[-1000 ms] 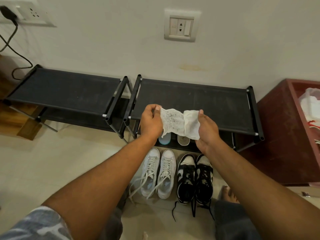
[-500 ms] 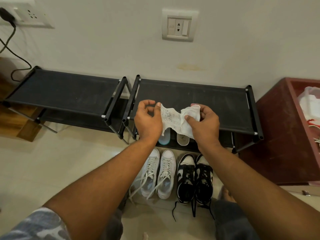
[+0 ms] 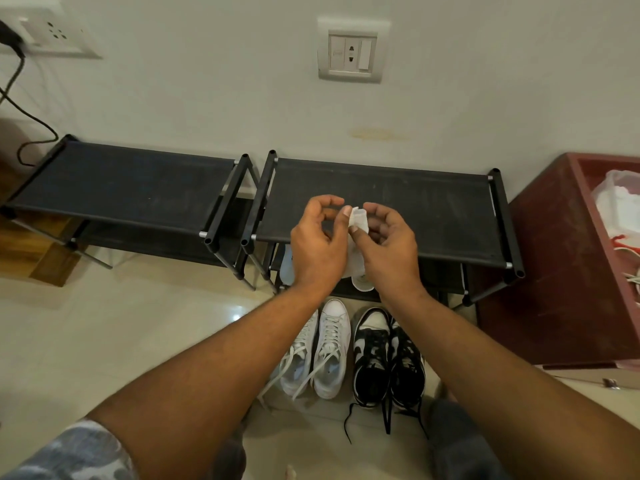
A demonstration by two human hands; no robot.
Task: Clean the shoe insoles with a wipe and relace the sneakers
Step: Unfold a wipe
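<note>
Both my hands are raised in front of the right shoe rack (image 3: 446, 216) with a white wipe (image 3: 358, 225) bunched small between them. My left hand (image 3: 317, 247) pinches its top edge with the thumb, fingers curled. The thumb of my right hand (image 3: 388, 247) presses on the wipe, and the wipe's lower end hangs below. On the floor beneath stand a pair of white sneakers (image 3: 320, 355) with loose laces and a pair of black-and-white sneakers (image 3: 386, 362) with black laces trailing. Two pale insoles (image 3: 286, 268) (image 3: 364, 287) show under the rack, partly hidden by my hands.
A second black shoe rack (image 3: 121, 188) stands to the left, against the wall. A dark red cabinet (image 3: 554, 271) with a white plastic bag (image 3: 616, 202) is at the right. A black cable (image 3: 31, 123) hangs from a wall socket at the upper left.
The wipe was held spread wide between both hands. My hands have come together and the wipe is now folded into a small bunch.
</note>
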